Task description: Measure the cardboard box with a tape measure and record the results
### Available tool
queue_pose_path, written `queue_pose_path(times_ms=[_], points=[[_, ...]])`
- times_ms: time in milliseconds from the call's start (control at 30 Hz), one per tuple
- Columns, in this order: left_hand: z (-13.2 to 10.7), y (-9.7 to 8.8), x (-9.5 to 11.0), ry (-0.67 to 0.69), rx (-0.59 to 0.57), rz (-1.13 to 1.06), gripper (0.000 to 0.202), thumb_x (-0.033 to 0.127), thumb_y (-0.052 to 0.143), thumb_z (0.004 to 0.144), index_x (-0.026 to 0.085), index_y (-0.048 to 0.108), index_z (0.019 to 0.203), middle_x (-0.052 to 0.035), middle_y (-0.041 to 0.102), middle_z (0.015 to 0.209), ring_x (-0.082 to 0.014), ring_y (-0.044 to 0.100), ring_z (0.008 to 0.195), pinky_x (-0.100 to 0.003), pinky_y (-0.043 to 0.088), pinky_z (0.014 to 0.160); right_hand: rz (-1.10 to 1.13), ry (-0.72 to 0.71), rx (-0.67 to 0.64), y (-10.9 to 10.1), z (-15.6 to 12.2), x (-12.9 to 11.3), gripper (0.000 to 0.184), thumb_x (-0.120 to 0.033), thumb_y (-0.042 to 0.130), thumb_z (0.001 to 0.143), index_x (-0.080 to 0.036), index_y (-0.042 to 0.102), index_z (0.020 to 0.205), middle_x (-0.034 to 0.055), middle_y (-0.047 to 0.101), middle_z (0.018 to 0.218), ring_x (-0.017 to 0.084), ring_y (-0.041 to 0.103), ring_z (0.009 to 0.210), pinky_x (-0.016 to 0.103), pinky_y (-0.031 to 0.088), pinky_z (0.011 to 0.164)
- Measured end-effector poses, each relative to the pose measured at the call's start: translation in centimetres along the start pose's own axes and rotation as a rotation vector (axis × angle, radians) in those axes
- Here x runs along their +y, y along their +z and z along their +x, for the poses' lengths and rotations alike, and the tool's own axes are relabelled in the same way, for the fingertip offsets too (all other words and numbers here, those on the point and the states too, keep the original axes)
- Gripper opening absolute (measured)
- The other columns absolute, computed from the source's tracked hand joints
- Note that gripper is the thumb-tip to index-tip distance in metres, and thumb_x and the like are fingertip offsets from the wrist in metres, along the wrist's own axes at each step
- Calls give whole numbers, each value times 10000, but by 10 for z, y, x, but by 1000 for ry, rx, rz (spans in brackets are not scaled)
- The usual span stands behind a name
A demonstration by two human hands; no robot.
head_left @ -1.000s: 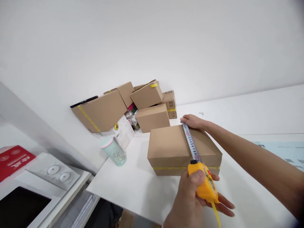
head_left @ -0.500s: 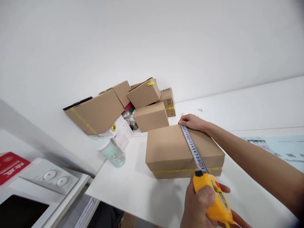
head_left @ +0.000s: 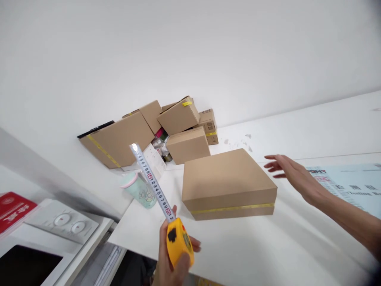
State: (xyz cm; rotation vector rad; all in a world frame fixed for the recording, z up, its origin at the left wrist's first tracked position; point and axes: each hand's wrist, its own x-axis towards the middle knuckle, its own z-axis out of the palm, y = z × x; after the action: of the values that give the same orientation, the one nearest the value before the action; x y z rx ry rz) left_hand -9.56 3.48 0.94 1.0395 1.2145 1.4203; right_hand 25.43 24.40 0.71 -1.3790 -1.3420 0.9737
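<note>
My left hand (head_left: 166, 264) is wrapped round a yellow tape measure (head_left: 177, 240) near the table's front edge. Its metal blade (head_left: 154, 184) sticks out, slanting up and left, with the free end in front of the stacked boxes. A closed brown cardboard box (head_left: 222, 174) with a yellow tape strip along its side lies on the white table, right of the tape measure. To the right of that box, my right hand (head_left: 290, 172) hovers open, fingers stretched out and holding nothing. Neither hand touches the box.
Several cardboard boxes (head_left: 186, 147) are piled against the wall. A mint-green cup (head_left: 139, 192) with a pink rim stands behind the blade, beside a white printed packet (head_left: 156, 161). Light-blue printed paper (head_left: 354, 186) lies at right. A white appliance with two dials (head_left: 61, 220) stands at lower left.
My left hand has carried the tape measure left, off the box, its blade still out. My right hand has let go of the blade's end and moved right, its fingers now spread.
</note>
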Motion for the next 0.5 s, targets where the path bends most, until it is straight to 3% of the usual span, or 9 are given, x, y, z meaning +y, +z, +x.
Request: queue_pose_path(times_ms=[67, 133, 267, 367, 500], points=[[4, -2, -7, 75, 137, 33, 1015, 613, 814, 739, 202, 306, 1515, -65, 775, 829, -270, 717, 740, -385, 580, 696, -31, -32, -54, -3, -23, 18, 604, -705, 350, 995, -352, 562, 1437, 134, 650, 1357, 342, 674, 1125, 526, 590, 909], [12, 5, -14, 73, 142, -4, 983, 649, 822, 695, 188, 381, 1443, -58, 762, 803, -251, 703, 673, -354, 564, 613, -61, -117, -98, 0, -42, 25, 603, -681, 359, 1002, -405, 470, 1527, 110, 548, 1497, 324, 671, 1147, 499, 609, 895], [26, 21, -2, 82, 44, -52, 934, 666, 830, 656, 176, 464, 1362, -27, 713, 667, -231, 673, 605, -319, 534, 571, -159, -326, -86, 6, -61, -1, 511, -664, 558, 929, -419, 635, 1371, 61, 469, 1567, 339, 620, 1238, 435, 617, 842], [32, 28, 26, 157, -19, -93, 818, 648, 823, 677, 220, 502, 1297, -12, 704, 675, -227, 665, 598, -310, 521, 550, -167, -299, 25, 0, -58, -39, 434, -678, 622, 881, -366, 726, 1164, 80, 662, 1344, 350, 675, 1098, 408, 598, 694], [39, 31, 57, 218, -45, -83, 780, 630, 826, 674, 249, 525, 1283, -9, 705, 696, -249, 667, 587, -351, 541, 548, -148, -54, 3, -10, -39, -75, 475, -739, 610, 849, -301, 730, 988, 74, 764, 936, 298, 696, 758, 387, 520, 555]])
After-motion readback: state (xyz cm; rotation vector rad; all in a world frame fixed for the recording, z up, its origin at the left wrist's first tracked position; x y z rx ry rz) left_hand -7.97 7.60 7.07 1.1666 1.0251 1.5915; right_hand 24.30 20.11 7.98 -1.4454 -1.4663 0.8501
